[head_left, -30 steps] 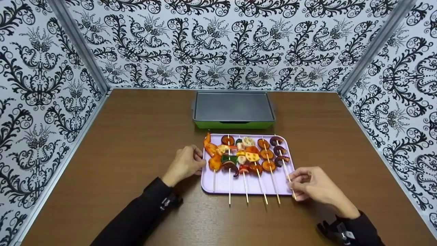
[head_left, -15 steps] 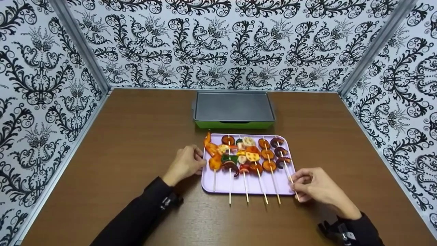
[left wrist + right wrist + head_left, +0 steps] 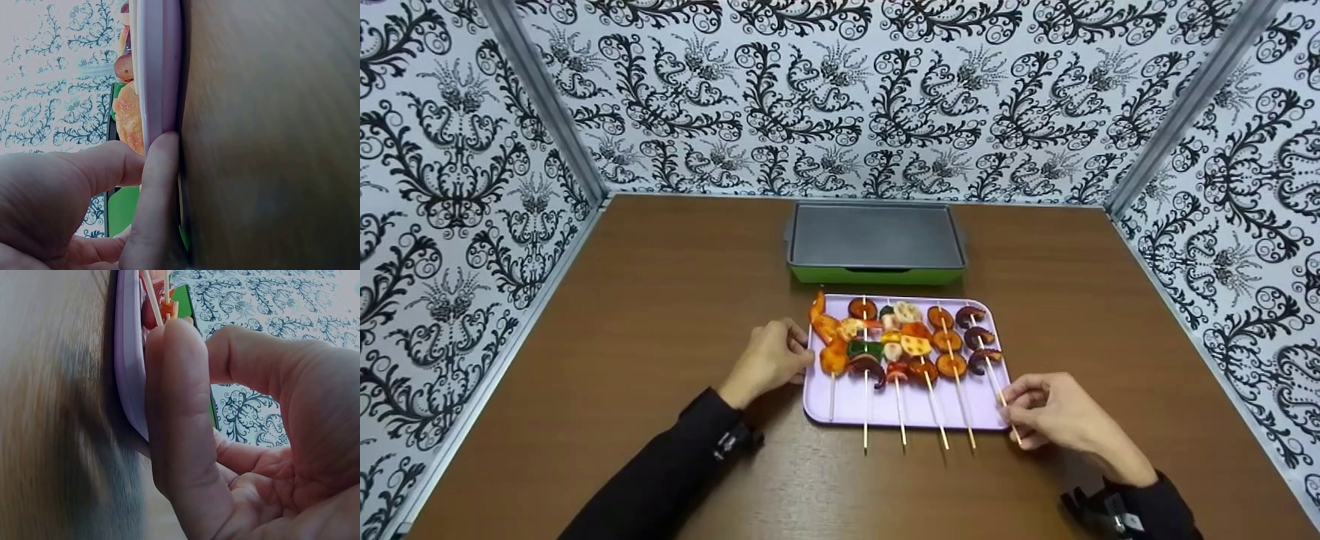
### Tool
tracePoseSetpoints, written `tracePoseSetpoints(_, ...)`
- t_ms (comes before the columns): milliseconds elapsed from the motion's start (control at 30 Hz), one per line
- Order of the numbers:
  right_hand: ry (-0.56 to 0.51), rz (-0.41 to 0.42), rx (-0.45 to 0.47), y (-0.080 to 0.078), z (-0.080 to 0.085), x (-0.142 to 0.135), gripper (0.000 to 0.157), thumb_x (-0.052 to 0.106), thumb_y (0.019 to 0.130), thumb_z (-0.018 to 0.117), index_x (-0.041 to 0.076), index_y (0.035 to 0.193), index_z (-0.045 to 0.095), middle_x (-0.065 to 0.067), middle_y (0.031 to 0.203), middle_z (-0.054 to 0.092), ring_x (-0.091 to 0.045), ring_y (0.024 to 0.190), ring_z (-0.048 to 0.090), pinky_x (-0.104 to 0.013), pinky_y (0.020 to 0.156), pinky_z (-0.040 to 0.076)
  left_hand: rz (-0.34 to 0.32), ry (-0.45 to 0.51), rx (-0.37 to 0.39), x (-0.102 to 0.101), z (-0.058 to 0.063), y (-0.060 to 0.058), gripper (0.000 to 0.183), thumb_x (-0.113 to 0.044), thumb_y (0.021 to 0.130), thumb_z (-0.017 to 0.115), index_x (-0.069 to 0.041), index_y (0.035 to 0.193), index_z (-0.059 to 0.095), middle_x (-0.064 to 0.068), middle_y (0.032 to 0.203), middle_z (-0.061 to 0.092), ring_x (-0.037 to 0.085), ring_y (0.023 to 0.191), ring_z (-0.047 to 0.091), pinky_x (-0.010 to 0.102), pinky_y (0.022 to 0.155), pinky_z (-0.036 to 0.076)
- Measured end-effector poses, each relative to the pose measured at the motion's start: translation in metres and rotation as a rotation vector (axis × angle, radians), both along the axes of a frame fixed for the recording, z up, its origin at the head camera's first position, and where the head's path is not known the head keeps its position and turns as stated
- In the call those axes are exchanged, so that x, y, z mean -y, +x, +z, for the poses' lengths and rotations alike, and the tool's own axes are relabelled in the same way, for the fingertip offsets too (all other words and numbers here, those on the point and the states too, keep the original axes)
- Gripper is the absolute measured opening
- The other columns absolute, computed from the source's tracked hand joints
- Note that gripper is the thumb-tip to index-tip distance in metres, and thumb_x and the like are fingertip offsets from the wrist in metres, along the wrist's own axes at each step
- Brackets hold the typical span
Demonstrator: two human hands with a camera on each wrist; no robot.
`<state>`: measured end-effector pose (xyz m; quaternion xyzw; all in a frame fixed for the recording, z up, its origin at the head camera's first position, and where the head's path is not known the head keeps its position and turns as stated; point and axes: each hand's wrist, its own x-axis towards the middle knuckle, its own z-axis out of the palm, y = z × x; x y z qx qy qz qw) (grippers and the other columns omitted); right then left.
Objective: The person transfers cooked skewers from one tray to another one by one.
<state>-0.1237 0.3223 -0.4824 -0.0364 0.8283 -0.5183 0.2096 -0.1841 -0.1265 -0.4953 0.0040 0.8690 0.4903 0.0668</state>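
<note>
A lilac tray (image 3: 840, 405) lies on the table and carries several food skewers side by side. My left hand (image 3: 765, 360) pinches the tray's left rim between thumb and finger, as the left wrist view shows up close. At the other side my right hand (image 3: 1061, 412) pinches the stick end of the rightmost skewer (image 3: 979, 336), which bears dark, curled tentacle-like pieces. That stick slants over the tray's front right corner. Next to it lies a skewer of round orange-brown slices (image 3: 947, 341). An orange, lumpy skewer (image 3: 833, 358) is nearest my left hand.
Behind the tray stands a green grill (image 3: 877, 276) with a flat grey plate on top. The brown wooden table (image 3: 682, 285) reaches to patterned walls (image 3: 825, 90) at the back and both sides. Several stick ends poke out past the tray's front edge.
My right hand has shifted slightly right and toward me, drawing the tentacle skewer's stick end with it. My left hand stays at the tray's rim.
</note>
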Motion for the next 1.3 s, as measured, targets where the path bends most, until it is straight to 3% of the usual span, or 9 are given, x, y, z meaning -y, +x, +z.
tracePoseSetpoints(367, 0.025, -0.033, -0.005, 0.001, 0.0, -0.002, 0.029, 0.016, 0.115, 0.073, -0.012, 0.125, 0.075, -0.005, 0.088, 0.08, -0.015, 0.07, 0.079, -0.035, 0.063, 0.077, 0.001, 0.01, 0.024, -0.004, 0.003, -0.003, 0.016, 0.004, 0.095, 0.078, 0.002, 0.11, 0.074, 0.011, 0.087, 0.075, 0.027, 0.07, 0.086, 0.034, 0.06, 0.076)
tracePoseSetpoints(733, 0.063, -0.075, -0.012, 0.0, -0.002, -0.003, 0.028, 0.017, 0.115, 0.074, -0.009, 0.123, 0.077, -0.003, 0.083, 0.077, -0.014, 0.07, 0.076, -0.033, 0.062, 0.076, -0.014, 0.024, 0.034, -0.002, 0.001, -0.003, 0.016, 0.005, 0.095, 0.077, 0.001, 0.11, 0.073, 0.012, 0.088, 0.076, 0.021, 0.067, 0.082, 0.034, 0.06, 0.076)
tracePoseSetpoints(1300, 0.12, -0.048, -0.094, -0.01, 0.004, -0.011, 0.028, 0.017, 0.117, 0.07, -0.01, 0.124, 0.076, -0.009, 0.089, 0.077, -0.018, 0.074, 0.079, -0.033, 0.063, 0.076, -0.001, -0.012, 0.023, 0.0, 0.002, -0.002, 0.014, 0.001, 0.096, 0.081, 0.0, 0.108, 0.074, 0.011, 0.087, 0.076, 0.021, 0.064, 0.082, 0.033, 0.057, 0.074)
